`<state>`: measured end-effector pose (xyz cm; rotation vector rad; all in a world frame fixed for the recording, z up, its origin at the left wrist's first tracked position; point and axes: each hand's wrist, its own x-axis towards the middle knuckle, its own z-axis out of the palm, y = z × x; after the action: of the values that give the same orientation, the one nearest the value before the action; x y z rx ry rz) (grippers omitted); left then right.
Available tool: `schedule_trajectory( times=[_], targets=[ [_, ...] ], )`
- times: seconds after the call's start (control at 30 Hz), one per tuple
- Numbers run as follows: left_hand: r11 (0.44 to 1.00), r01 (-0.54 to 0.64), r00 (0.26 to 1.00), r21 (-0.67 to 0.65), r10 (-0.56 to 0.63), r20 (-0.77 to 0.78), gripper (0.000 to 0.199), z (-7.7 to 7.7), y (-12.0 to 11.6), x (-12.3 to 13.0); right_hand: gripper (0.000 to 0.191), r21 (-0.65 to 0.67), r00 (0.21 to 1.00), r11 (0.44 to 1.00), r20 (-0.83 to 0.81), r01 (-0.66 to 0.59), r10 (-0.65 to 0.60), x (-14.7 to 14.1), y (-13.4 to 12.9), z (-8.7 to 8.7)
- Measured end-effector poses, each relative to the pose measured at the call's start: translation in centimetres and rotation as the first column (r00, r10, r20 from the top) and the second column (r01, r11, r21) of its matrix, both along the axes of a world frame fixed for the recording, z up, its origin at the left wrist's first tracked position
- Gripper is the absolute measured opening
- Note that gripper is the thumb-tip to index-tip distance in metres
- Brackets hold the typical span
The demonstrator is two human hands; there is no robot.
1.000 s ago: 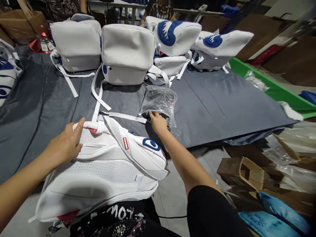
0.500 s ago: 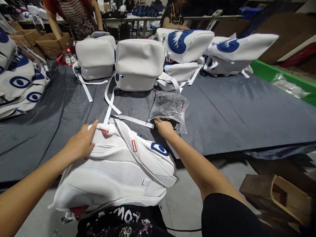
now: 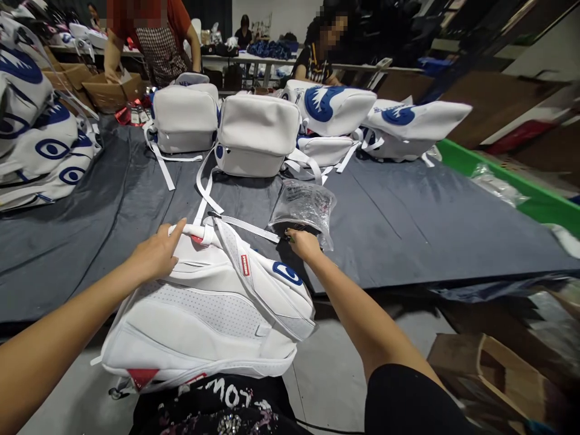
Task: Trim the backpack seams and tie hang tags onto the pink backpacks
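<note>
A white backpack [image 3: 217, 308] with a dotted mesh panel, a red label on its strap and a blue oval patch leans on the table edge against my lap. My left hand [image 3: 156, 251] is closed at its top, beside the white carry handle [image 3: 193, 231], index finger and thumb showing. Beyond the backpack lies a clear plastic bag [image 3: 301, 202] with dark contents. At its near opening my right hand [image 3: 304, 244] pinches something small and dark that I cannot make out. A loose white strap [image 3: 247, 228] ends close to those fingertips.
More white backpacks [image 3: 258, 133] stand in a row across the grey-covered table [image 3: 408, 223]. Others are piled on the left [image 3: 49, 145]. A green bin [image 3: 493, 175] borders the right side. An open cardboard box [image 3: 489, 368] sits low at right. Co-workers [image 3: 158, 48] are behind the table.
The view has tilted up a little, showing more of the people behind. My right hand's fingers now pinch closer together at the bag's opening. The left hand stays on the backpack.
</note>
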<state>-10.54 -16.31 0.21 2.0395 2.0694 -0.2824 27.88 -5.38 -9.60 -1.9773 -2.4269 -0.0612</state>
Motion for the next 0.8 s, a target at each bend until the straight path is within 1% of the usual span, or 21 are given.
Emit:
schedule_trajectory(
  times=[0.07, 0.1, 0.13, 0.17, 0.2, 0.23, 0.27, 0.3, 0.33, 0.37, 0.4, 0.43, 0.47, 0.5, 0.57, 0.6, 0.63, 0.67, 0.7, 0.73, 0.8],
  targets=[
    [1.0, 0.008, 1.0, 0.026, -0.009, 0.026, 0.089, -0.2, 0.0, -0.1, 0.041, 0.075, 0.998, 0.996, -0.055, 0.044, -0.04, 0.0, -1.0, 1.2],
    [0.995, 0.032, 0.999, 0.093, -0.034, 0.027, 0.088, -0.3, -0.1, 0.0, 0.041, 0.118, 0.996, 0.991, -0.075, 0.066, -0.057, -0.3, -1.7, 1.9],
    [0.977, 0.068, 0.997, 0.202, -0.074, 0.024, 0.084, -0.4, -0.3, 0.1, 0.04, 0.164, 0.992, 0.983, -0.11, 0.081, -0.064, -0.8, -2.5, 2.7],
    [0.936, 0.107, 0.992, 0.336, -0.124, 0.027, 0.078, -0.4, -0.7, 0.4, 0.038, 0.206, 0.984, 0.975, -0.173, 0.082, -0.046, -1.5, -3.5, 3.6],
    [0.872, 0.139, 0.982, 0.469, -0.184, 0.05, 0.068, -0.3, -1.1, 0.9, 0.034, 0.237, 0.964, 0.97, -0.268, 0.061, 0.005, -2.4, -4.6, 4.6],
    [0.802, 0.153, 0.96, 0.578, -0.26, 0.107, 0.058, -0.2, -1.5, 1.5, 0.029, 0.257, 0.921, 0.966, -0.38, 0.012, 0.09, -3.5, -5.8, 5.6],
    [0.749, 0.14, 0.918, 0.648, -0.343, 0.197, 0.05, 0.1, -2.0, 2.3, 0.024, 0.271, 0.846, 0.961, -0.495, -0.064, 0.196, -4.6, -7.0, 6.7],
    [0.73, 0.112, 0.857, 0.674, -0.415, 0.307, 0.044, 0.3, -2.5, 3.1, 0.021, 0.283, 0.746, 0.946, -0.592, -0.161, 0.304, -5.9, -8.2, 7.7],
    [0.741, 0.092, 0.781, 0.665, -0.468, 0.414, 0.037, 0.5, -2.9, 4.0, 0.019, 0.293, 0.644, 0.919, -0.656, -0.264, 0.394, -7.1, -9.3, 8.7],
    [0.762, 0.083, 0.705, 0.643, -0.501, 0.502, 0.028, 0.8, -3.4, 4.8, 0.018, 0.306, 0.559, 0.888, -0.694, -0.344, 0.455, -8.3, -10.3, 9.4],
    [0.776, 0.075, 0.646, 0.626, -0.517, 0.562, 0.018, 0.9, -3.8, 5.4, 0.017, 0.318, 0.494, 0.866, -0.722, -0.386, 0.485, -9.4, -11.1, 10.0],
    [0.78, 0.054, 0.609, 0.624, -0.521, 0.599, 0.01, 1.0, -4.2, 5.9, 0.016, 0.323, 0.447, 0.859, -0.75, -0.397, 0.488, -10.3, -11.7, 10.3],
    [0.768, 0.016, 0.589, 0.64, -0.524, 0.615, 0.011, 1.0, -4.5, 6.2, 0.015, 0.314, 0.412, 0.866, -0.781, -0.39, 0.469, -11.0, -12.0, 10.4],
    [0.74, -0.035, 0.576, 0.672, -0.534, 0.619, 0.015, 1.0, -4.9, 6.2, 0.013, 0.293, 0.381, 0.876, -0.814, -0.382, 0.438, -11.5, -12.2, 10.3],
    [0.673, -0.133, 0.549, 0.728, -0.561, 0.62, 0.013, 0.7, -5.6, 5.8, 0.007, 0.23, 0.33, 0.888, -0.867, -0.397, 0.373, -12.3, -12.2, 10.0],
    [0.657, -0.158, 0.528, 0.738, -0.575, 0.625, 0.011, 0.5, -5.8, 5.4, 0.005, 0.211, 0.312, 0.884, -0.88, -0.418, 0.357, -12.6, -12.1, 9.8],
    [0.658, -0.178, 0.502, 0.732, -0.579, 0.642, 0.011, 0.3, -6.1, 5.0, 0.005, 0.212, 0.297, 0.873, -0.883, -0.438, 0.364, -12.8, -12.1, 9.8],
    [0.679, -0.199, 0.473, 0.707, -0.565, 0.676, 0.011, 0.0, -6.3, 4.6, 0.006, 0.227, 0.286, 0.856, -0.876, -0.465, 0.388, -13.0, -12.1, 9.9],
    [0.72, -0.221, 0.433, 0.658, -0.532, 0.727, 0.011, -0.3, -6.5, 4.1, 0.008, 0.242, 0.276, 0.827, -0.863, -0.508, 0.422, -13.2, -12.2, 10.1],
    [0.772, -0.235, 0.38, 0.591, -0.487, 0.787, 0.012, -0.5, -6.6, 3.7, 0.01, 0.247, 0.262, 0.782, -0.849, -0.572, 0.46, -13.3, -12.3, 10.4],
    [0.871, -0.224, 0.253, 0.438, -0.382, 0.889, 0.012, -1.1, -6.8, 2.9, 0.013, 0.212, 0.232, 0.669, -0.828, -0.712, 0.51, -13.7, -12.7, 11.1]
  ],
)
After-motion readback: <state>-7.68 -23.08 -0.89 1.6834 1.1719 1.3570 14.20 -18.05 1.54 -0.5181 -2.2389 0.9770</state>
